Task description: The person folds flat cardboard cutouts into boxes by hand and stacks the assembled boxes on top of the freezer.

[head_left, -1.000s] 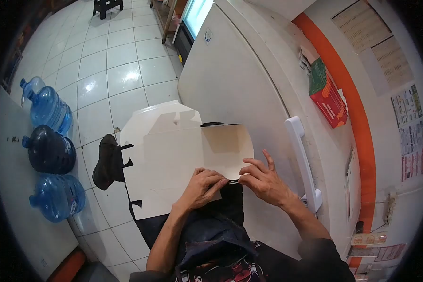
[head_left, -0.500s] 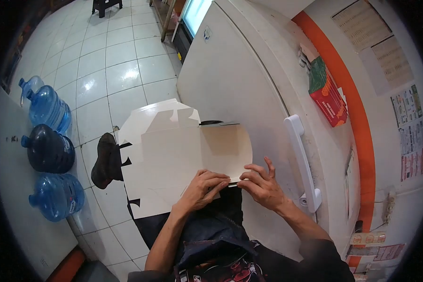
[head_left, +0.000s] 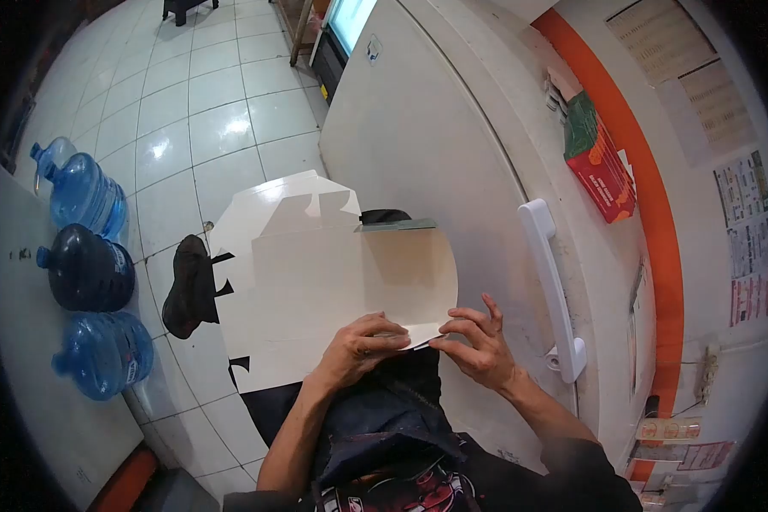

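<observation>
A flat cream-white cardboard box blank lies spread across my lap, with slots and hooked tabs along its left edge. Its right end is partly bent up, with a dark flap edge at the top. My left hand pinches the near edge of the cardboard, thumb below and fingers on top. Just to the right, my right hand grips the near right corner between thumb and index finger, other fingers raised. Between the hands a narrow side flap is folded up.
Several large blue water bottles stand on the tiled floor at left. At right is a white fridge with a long handle. A red and green box rests on the fridge's side. A black shoe shows beyond the cardboard.
My left hand has slid slightly left and down along the edge, away from the right hand. The flap between the hands looks more lifted. My right hand has barely moved.
</observation>
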Demonstrator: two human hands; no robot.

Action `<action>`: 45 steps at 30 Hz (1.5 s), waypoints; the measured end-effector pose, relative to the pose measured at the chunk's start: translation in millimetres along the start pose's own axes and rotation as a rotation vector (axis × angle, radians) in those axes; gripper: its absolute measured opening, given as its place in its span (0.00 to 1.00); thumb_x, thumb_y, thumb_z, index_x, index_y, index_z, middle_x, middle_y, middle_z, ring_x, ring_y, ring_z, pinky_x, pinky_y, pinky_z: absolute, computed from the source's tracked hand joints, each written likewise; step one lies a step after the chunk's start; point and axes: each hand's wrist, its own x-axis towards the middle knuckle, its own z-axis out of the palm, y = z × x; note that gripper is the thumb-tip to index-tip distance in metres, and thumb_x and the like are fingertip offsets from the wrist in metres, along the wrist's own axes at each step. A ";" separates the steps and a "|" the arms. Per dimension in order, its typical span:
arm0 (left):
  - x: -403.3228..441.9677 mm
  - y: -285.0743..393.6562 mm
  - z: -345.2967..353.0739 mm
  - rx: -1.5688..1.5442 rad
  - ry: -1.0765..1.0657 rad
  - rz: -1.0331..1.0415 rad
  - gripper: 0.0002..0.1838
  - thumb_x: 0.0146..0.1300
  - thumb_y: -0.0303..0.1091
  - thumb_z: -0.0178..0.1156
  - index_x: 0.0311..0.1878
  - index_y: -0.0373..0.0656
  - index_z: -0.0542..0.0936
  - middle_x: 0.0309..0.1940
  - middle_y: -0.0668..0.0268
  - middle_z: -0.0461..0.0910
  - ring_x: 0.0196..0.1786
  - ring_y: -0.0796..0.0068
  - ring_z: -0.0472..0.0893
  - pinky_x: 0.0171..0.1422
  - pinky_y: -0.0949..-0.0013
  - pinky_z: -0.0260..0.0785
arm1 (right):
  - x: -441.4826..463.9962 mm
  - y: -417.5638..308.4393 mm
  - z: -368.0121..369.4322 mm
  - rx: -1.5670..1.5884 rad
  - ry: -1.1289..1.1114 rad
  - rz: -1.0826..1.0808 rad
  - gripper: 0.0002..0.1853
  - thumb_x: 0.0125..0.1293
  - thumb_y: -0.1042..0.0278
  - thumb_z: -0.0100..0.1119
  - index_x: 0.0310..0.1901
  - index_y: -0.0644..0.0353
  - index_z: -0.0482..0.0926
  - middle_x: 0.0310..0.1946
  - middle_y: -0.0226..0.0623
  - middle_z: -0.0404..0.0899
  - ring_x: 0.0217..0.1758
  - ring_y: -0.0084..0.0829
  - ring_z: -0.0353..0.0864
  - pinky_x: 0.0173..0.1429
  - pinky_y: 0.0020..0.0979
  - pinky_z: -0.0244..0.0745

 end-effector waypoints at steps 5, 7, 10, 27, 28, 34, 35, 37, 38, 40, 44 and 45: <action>0.7 -11.1 6.4 -0.078 -0.006 0.006 0.14 0.59 0.28 0.73 0.50 0.44 0.91 0.46 0.62 0.89 0.53 0.59 0.86 0.71 0.56 0.74 | 0.5 -3.3 6.3 -0.017 0.045 0.043 0.13 0.57 0.71 0.77 0.42 0.41 0.91 0.42 0.19 0.83 0.64 0.30 0.78 0.87 0.56 0.42; 0.9 -11.6 7.5 -0.101 0.004 -0.008 0.14 0.59 0.29 0.74 0.50 0.43 0.91 0.46 0.62 0.89 0.53 0.60 0.87 0.73 0.55 0.73 | 2.1 -3.0 8.0 -0.031 0.046 0.040 0.13 0.56 0.72 0.77 0.42 0.41 0.91 0.41 0.18 0.83 0.64 0.30 0.78 0.87 0.56 0.42; 5.2 0.5 5.7 -0.103 0.043 -0.030 0.14 0.60 0.30 0.75 0.50 0.42 0.90 0.45 0.62 0.89 0.52 0.60 0.87 0.73 0.55 0.72 | 7.7 -5.2 7.1 0.004 0.039 0.074 0.14 0.56 0.73 0.77 0.43 0.42 0.91 0.40 0.18 0.83 0.63 0.31 0.78 0.86 0.56 0.43; 32.1 7.1 18.7 0.053 0.044 -0.041 0.12 0.66 0.31 0.71 0.52 0.45 0.88 0.45 0.57 0.89 0.45 0.55 0.88 0.52 0.61 0.80 | 49.4 23.7 -20.2 -0.004 -0.168 0.096 0.06 0.60 0.54 0.75 0.35 0.39 0.87 0.80 0.33 0.60 0.87 0.52 0.43 0.85 0.63 0.39; 32.5 4.2 19.4 0.051 0.036 -0.050 0.12 0.66 0.31 0.71 0.52 0.46 0.89 0.46 0.57 0.89 0.45 0.55 0.88 0.52 0.60 0.81 | 51.2 23.8 -20.1 -0.018 -0.173 0.088 0.06 0.61 0.53 0.75 0.35 0.39 0.87 0.80 0.31 0.61 0.87 0.52 0.43 0.85 0.64 0.38; 28.3 -2.7 16.2 -0.053 0.009 -0.137 0.12 0.65 0.28 0.70 0.52 0.45 0.90 0.44 0.55 0.90 0.43 0.53 0.89 0.51 0.60 0.82 | 51.5 28.4 -10.4 -0.061 -0.206 -0.015 0.08 0.60 0.53 0.75 0.32 0.42 0.85 0.81 0.24 0.59 0.88 0.50 0.39 0.85 0.65 0.27; 28.7 -2.1 14.5 -0.090 0.012 -0.157 0.12 0.65 0.28 0.70 0.52 0.45 0.90 0.43 0.55 0.90 0.43 0.53 0.89 0.51 0.60 0.82 | 52.5 28.3 -10.1 -0.052 -0.215 -0.020 0.09 0.59 0.53 0.75 0.31 0.43 0.85 0.82 0.23 0.58 0.88 0.50 0.37 0.85 0.65 0.24; 30.2 1.6 9.1 -0.154 0.006 -0.196 0.12 0.65 0.27 0.71 0.51 0.44 0.90 0.42 0.55 0.90 0.42 0.55 0.90 0.50 0.60 0.82 | 55.7 28.9 -13.9 -0.034 -0.238 0.003 0.09 0.59 0.52 0.75 0.31 0.43 0.85 0.81 0.23 0.60 0.89 0.49 0.37 0.85 0.65 0.22; 30.7 4.7 5.3 -0.185 -0.005 -0.213 0.12 0.65 0.27 0.71 0.51 0.43 0.90 0.42 0.56 0.90 0.42 0.57 0.90 0.51 0.61 0.82 | 56.0 29.8 -16.0 -0.025 -0.251 0.017 0.10 0.59 0.51 0.75 0.30 0.43 0.85 0.80 0.23 0.61 0.89 0.49 0.37 0.85 0.65 0.20; 28.8 5.7 -4.3 -0.209 -0.026 -0.218 0.12 0.65 0.26 0.71 0.51 0.42 0.90 0.42 0.57 0.91 0.43 0.60 0.90 0.52 0.62 0.82 | 58.1 27.8 -19.2 -0.034 -0.269 0.031 0.09 0.58 0.51 0.75 0.32 0.41 0.85 0.80 0.21 0.63 0.89 0.49 0.38 0.85 0.66 0.22; 24.6 7.6 -15.9 -0.299 -0.022 -0.239 0.11 0.65 0.27 0.71 0.50 0.39 0.90 0.42 0.58 0.91 0.44 0.68 0.90 0.54 0.65 0.81 | 66.9 21.3 -30.0 0.068 -0.329 0.030 0.10 0.59 0.49 0.74 0.35 0.40 0.84 0.73 0.20 0.72 0.89 0.46 0.38 0.84 0.69 0.15; 24.2 11.6 -19.3 -0.356 -0.018 -0.255 0.11 0.66 0.27 0.71 0.50 0.39 0.90 0.42 0.59 0.91 0.45 0.70 0.89 0.54 0.66 0.80 | 70.0 21.5 -33.3 0.048 -0.337 0.020 0.10 0.60 0.50 0.74 0.36 0.40 0.84 0.69 0.18 0.75 0.89 0.44 0.41 0.83 0.70 0.15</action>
